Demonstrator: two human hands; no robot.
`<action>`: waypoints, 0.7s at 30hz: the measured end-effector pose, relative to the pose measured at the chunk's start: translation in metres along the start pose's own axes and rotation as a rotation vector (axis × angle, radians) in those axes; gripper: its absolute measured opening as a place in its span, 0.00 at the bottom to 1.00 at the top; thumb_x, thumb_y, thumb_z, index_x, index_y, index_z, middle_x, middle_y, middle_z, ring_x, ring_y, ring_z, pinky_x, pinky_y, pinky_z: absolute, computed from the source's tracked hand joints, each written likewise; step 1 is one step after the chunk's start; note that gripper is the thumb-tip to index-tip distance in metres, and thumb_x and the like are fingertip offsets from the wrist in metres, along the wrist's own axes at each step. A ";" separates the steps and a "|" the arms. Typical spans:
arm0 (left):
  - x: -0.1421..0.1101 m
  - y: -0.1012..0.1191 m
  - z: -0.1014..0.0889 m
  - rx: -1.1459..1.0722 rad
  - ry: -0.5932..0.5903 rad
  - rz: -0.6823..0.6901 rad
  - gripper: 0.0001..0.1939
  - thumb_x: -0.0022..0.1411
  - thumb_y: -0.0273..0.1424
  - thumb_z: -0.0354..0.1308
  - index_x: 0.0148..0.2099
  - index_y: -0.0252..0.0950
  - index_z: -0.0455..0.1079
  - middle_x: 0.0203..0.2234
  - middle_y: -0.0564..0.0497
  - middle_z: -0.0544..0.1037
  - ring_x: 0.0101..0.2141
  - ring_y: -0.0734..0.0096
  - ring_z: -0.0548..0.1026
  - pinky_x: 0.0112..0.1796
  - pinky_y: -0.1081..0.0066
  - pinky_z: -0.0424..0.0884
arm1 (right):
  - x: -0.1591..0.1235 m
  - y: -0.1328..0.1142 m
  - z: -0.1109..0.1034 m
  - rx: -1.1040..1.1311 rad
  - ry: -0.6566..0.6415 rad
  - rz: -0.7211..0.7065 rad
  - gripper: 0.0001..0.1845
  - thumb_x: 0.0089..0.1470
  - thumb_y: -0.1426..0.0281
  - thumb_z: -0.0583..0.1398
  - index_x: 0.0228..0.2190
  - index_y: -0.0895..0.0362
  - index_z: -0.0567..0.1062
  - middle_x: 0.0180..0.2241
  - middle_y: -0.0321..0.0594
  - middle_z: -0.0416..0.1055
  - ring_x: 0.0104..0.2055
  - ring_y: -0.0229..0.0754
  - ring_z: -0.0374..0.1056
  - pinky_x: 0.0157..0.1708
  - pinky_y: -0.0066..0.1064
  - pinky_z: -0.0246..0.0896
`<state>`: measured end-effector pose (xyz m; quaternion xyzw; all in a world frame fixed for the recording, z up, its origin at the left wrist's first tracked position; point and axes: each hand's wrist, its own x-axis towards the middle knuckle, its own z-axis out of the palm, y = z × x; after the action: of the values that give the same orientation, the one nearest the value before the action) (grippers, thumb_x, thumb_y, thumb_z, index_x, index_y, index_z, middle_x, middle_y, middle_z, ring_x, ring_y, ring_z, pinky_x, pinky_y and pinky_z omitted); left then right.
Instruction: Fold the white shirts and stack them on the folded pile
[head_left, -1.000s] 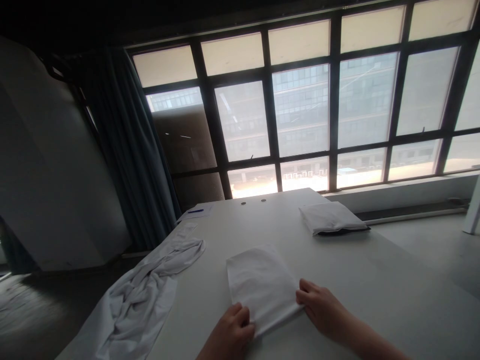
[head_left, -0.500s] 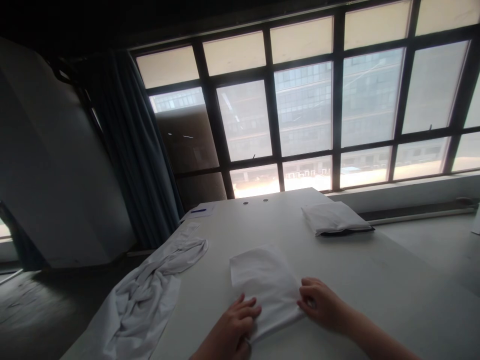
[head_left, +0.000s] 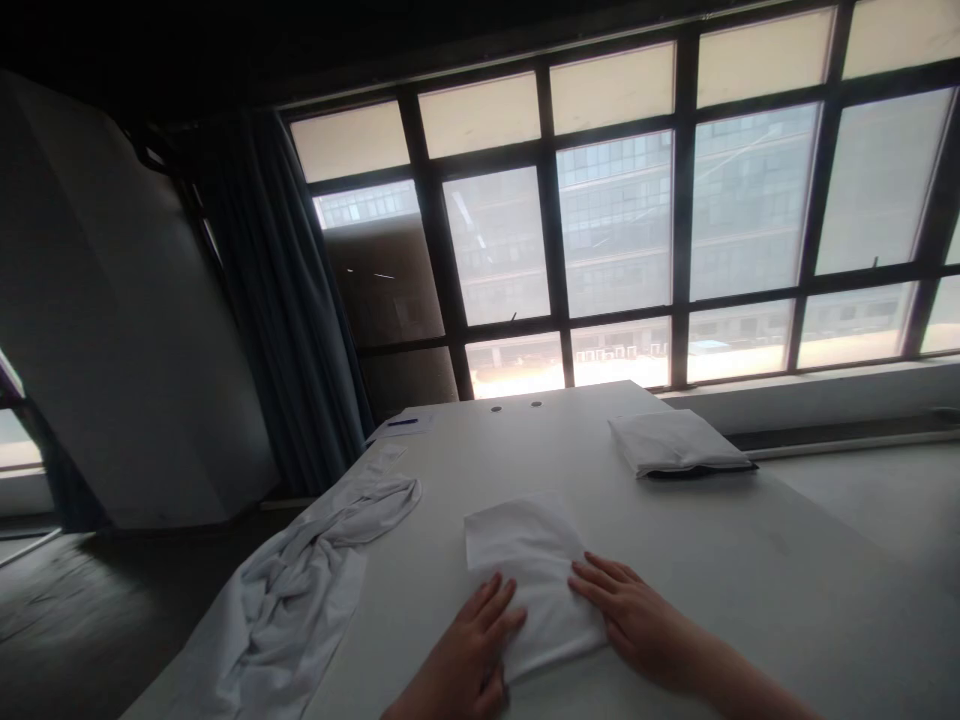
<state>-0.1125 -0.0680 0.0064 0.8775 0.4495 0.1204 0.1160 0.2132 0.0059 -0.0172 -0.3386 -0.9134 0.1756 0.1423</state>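
The left hand [head_left: 457, 650] and the right hand [head_left: 634, 620] press on a folded white cloth [head_left: 529, 565] on the desk [head_left: 750, 530]. Their fingers [head_left: 600, 578] are spread apart, not clamped. A crumpled white garment [head_left: 292, 590] lies to the left, and another folded white garment [head_left: 675, 443] lies farther ahead.

Seen bare: the left hand [head_left: 461, 645] and the right hand [head_left: 630, 620], both smooth and slender-fingered. The right forearm [head_left: 735, 685] likewise uncovered, tapered toward the wrist and cropped by the lower edge of the view; only a short stretch of the left forearm [head_left: 405, 712] shown.
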 end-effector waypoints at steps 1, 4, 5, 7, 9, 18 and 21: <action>0.000 -0.003 0.001 0.013 -0.027 -0.010 0.43 0.50 0.22 0.55 0.68 0.51 0.55 0.73 0.57 0.46 0.71 0.51 0.42 0.68 0.47 0.44 | 0.000 -0.001 -0.001 -0.003 0.006 0.003 0.43 0.50 0.76 0.53 0.67 0.45 0.59 0.70 0.34 0.53 0.72 0.48 0.43 0.69 0.45 0.40; 0.001 -0.009 0.003 0.013 -0.061 -0.031 0.45 0.50 0.23 0.55 0.69 0.55 0.55 0.73 0.61 0.44 0.71 0.49 0.39 0.67 0.43 0.37 | 0.000 -0.010 -0.009 -0.031 0.036 0.012 0.40 0.46 0.74 0.56 0.63 0.48 0.66 0.66 0.39 0.61 0.69 0.50 0.51 0.67 0.46 0.42; 0.001 -0.009 0.003 0.003 -0.062 -0.030 0.44 0.50 0.24 0.55 0.69 0.55 0.55 0.72 0.62 0.44 0.71 0.49 0.39 0.67 0.43 0.37 | 0.001 -0.014 -0.012 -0.046 0.051 0.015 0.37 0.45 0.74 0.56 0.59 0.49 0.70 0.63 0.41 0.66 0.66 0.51 0.55 0.66 0.46 0.45; 0.001 -0.009 0.003 -0.019 -0.071 -0.017 0.43 0.51 0.24 0.55 0.68 0.55 0.55 0.72 0.62 0.46 0.71 0.50 0.40 0.67 0.44 0.36 | 0.004 -0.025 -0.015 -0.090 0.093 0.034 0.25 0.46 0.73 0.57 0.48 0.51 0.77 0.52 0.43 0.74 0.57 0.50 0.65 0.62 0.45 0.50; 0.003 -0.008 0.002 -0.036 -0.093 0.008 0.42 0.51 0.25 0.55 0.67 0.55 0.57 0.72 0.62 0.47 0.71 0.51 0.40 0.68 0.45 0.36 | 0.008 -0.036 -0.013 -0.151 0.153 0.089 0.12 0.53 0.71 0.55 0.35 0.53 0.79 0.40 0.43 0.77 0.47 0.48 0.69 0.58 0.44 0.54; 0.012 -0.015 0.012 -0.004 -0.187 0.050 0.35 0.53 0.31 0.57 0.64 0.46 0.62 0.72 0.51 0.51 0.70 0.46 0.43 0.66 0.41 0.40 | 0.005 -0.036 0.021 -0.116 0.055 -0.047 0.37 0.62 0.54 0.55 0.68 0.51 0.55 0.71 0.45 0.47 0.72 0.59 0.43 0.69 0.54 0.38; 0.019 0.002 0.012 0.019 -0.124 -0.058 0.30 0.49 0.29 0.57 0.57 0.42 0.69 0.66 0.48 0.63 0.67 0.52 0.55 0.68 0.49 0.43 | 0.006 -0.030 0.027 -0.109 0.037 -0.037 0.39 0.64 0.53 0.52 0.70 0.52 0.49 0.71 0.46 0.43 0.73 0.59 0.39 0.70 0.56 0.36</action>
<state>-0.0963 -0.0546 -0.0026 0.8710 0.4677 0.0582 0.1386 0.1815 -0.0173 -0.0278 -0.3323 -0.9248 0.1168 0.1440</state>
